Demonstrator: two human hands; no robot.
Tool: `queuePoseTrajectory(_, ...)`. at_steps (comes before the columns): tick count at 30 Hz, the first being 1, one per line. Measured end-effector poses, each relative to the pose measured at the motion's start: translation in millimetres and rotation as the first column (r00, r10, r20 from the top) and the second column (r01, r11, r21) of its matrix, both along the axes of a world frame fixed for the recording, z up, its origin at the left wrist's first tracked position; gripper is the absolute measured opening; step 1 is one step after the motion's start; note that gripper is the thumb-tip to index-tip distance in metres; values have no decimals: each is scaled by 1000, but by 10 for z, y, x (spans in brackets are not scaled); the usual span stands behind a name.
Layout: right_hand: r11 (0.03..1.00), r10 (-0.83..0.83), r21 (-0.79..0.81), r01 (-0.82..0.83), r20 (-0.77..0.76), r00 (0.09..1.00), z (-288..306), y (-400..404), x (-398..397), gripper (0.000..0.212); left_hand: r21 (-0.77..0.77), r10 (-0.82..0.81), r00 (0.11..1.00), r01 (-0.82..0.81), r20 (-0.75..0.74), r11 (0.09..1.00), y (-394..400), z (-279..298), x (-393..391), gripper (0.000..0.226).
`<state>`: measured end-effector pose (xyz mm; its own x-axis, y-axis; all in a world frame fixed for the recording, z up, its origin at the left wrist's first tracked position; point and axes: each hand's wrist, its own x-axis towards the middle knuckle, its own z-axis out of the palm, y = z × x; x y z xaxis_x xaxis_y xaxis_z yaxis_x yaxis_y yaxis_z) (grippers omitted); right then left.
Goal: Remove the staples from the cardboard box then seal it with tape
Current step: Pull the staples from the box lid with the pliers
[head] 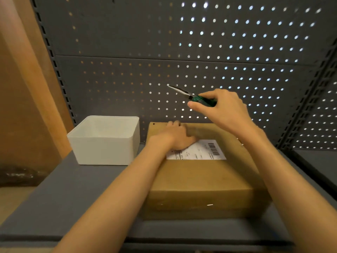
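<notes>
While blurred, seemingly one staple point(210, 204).

label point(197, 151): print blurred, part under left hand point(176, 136) | pliers point(193, 96) handles hidden

A cardboard box point(204, 172) sits on the grey shelf point(76, 194), close to its back edge, with a white label point(200, 152) on top. The left hand point(175, 136) lies flat on the box's far left part, touching the label. The right hand point(222, 108) is raised above the box, gripping green-handled pliers point(191, 96) that point left toward the pegboard point(182, 42). An open white tub point(105, 139) stands just left of the box.
</notes>
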<state>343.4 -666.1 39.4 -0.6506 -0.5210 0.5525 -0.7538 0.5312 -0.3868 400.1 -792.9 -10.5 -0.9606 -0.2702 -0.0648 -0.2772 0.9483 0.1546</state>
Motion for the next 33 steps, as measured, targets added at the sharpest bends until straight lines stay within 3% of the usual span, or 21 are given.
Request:
queuePoseTrajectory(4,995,-86,-54,88,46,995,-103,368,-142,37,11,-29,999,29,30,1000,-118,-83,-1,78)
queuePoseTrajectory(9,992,-123,12,122,84,989,-295,545,-228,38,51,-45,997,49,-64,998,-196,-198,82,76)
queuePoseTrajectory(18,932,-98,343,119,-79,992,-499,445,-296,50,34,-50,997,52,-62,998,-167,-185,157,70)
queuePoseTrajectory(23,915,-72,388,106,-101,992,-462,337,-387,53,105,-60,996,67,-69,992,-177,-134,209,71)
queuePoseTrajectory(33,916,-9,393,79,-177,984,-513,221,-519,50,170,-28,965,75,-260,983,-297,-141,278,70)
